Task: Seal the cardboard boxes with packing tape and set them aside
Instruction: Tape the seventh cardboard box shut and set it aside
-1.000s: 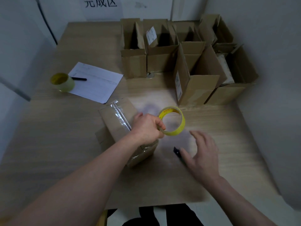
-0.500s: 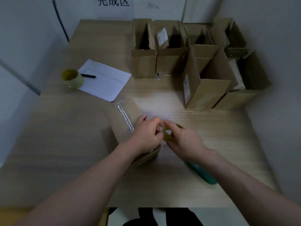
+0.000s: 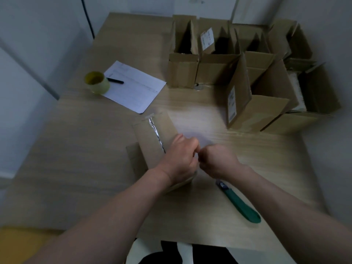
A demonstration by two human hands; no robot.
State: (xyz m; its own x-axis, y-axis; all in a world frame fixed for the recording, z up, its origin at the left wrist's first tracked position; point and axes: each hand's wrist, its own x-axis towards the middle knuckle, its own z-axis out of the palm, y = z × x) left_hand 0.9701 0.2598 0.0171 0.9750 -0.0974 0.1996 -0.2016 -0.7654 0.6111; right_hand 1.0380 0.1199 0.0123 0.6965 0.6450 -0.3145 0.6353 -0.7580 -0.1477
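Note:
A closed cardboard box (image 3: pixel 152 134) lies on the wooden table (image 3: pixel 85 149) in front of me, with a shiny strip of clear tape along its top seam. My left hand (image 3: pixel 181 159) is curled over the box's near right corner. My right hand (image 3: pixel 217 161) is curled too, and its knuckles touch the left hand. The yellow tape roll seen earlier is hidden between the two hands. Nothing else of the tape shows.
A green utility knife (image 3: pixel 240 204) lies on the table just right of my right forearm. A second yellow tape roll (image 3: pixel 97 82), a paper sheet (image 3: pixel 135 86) and a black pen (image 3: pixel 115 80) sit far left. Several open cardboard boxes (image 3: pixel 257 111) crowd the far right corner.
My right hand came up from the table by the knife and joined my left hand at the tape roll. The roll, plainly visible before, is now covered by both hands.

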